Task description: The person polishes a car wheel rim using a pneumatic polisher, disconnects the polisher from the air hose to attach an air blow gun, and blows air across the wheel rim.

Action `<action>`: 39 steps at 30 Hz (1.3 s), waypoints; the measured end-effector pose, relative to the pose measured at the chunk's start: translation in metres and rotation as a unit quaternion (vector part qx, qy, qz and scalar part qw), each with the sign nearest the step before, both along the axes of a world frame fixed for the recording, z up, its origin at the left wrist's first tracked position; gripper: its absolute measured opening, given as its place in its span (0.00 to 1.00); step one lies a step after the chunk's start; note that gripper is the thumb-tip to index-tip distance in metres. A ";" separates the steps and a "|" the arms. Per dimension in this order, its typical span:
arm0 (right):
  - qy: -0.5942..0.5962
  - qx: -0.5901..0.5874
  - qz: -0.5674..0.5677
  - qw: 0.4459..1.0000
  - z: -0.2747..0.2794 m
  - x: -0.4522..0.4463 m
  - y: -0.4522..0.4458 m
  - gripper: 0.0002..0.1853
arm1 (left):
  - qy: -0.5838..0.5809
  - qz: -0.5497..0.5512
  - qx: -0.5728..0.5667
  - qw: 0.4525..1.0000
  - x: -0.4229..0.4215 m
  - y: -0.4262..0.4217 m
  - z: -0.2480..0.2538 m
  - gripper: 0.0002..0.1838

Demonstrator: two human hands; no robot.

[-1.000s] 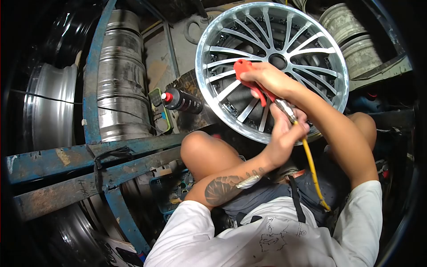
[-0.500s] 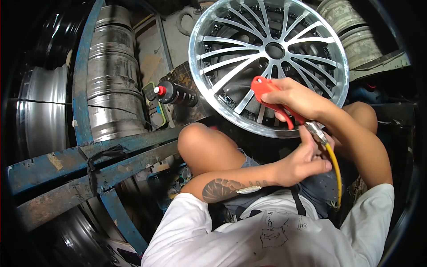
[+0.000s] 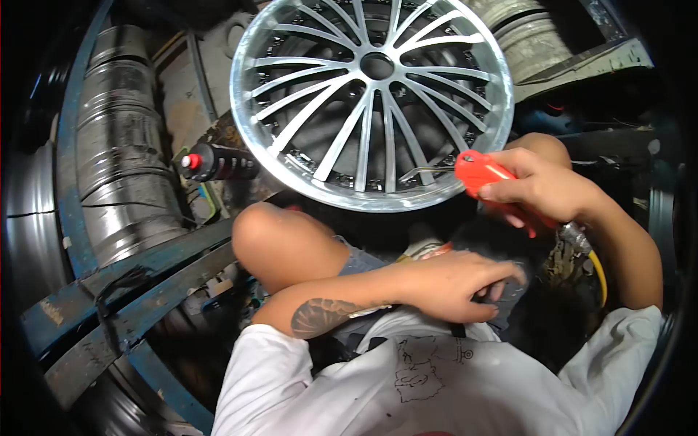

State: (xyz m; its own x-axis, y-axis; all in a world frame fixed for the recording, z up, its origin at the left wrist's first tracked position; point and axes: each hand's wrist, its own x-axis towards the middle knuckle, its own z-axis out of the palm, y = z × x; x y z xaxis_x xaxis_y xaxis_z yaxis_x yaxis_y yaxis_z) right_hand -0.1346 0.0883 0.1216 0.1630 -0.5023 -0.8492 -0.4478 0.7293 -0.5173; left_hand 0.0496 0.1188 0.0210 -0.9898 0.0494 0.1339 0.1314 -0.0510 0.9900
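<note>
In my right hand [image 3: 542, 185] is a red air blow gun [image 3: 474, 173], with my fingers wrapped round its handle. Its thin bent metal nozzle [image 3: 434, 169] points left, over the lower right spokes of a silver alloy wheel [image 3: 378, 203]. A yellow hose [image 3: 598, 275] hangs from the metal fitting at the gun's base. My left hand [image 3: 458, 285] is above my lap, apart from the gun, fingers loosely bent and spread from the thumb, with nothing visible in it. The multi-spoke wheel lies face up beyond my knees.
A dark bottle with a red cap [image 3: 231, 163] lies left of the wheel. Stacked bare rims [image 3: 123, 145] stand further left, behind a blue metal frame [image 3: 78, 182]. More rims [image 3: 534, 45] are at the upper right. My bent knee [image 3: 280, 243] sits just below the wheel.
My left hand has let go of the hose fitting and dropped away from it. My right hand has moved right with the blow gun, whose nozzle now shows. The view has shifted right.
</note>
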 end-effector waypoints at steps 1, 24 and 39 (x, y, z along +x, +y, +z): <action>0.015 0.021 0.018 0.999 0.008 -0.013 0.001 0.17 | -0.005 -0.002 -0.004 1.000 0.001 0.007 -0.003 0.26; 0.546 -0.229 0.289 0.752 0.010 -0.080 -0.056 0.19 | -0.068 0.050 -0.220 0.972 -0.007 0.002 -0.026 0.17; 0.572 -0.393 0.272 0.667 -0.046 -0.068 -0.188 0.19 | -0.109 -0.095 -0.206 0.968 -0.005 0.014 -0.041 0.26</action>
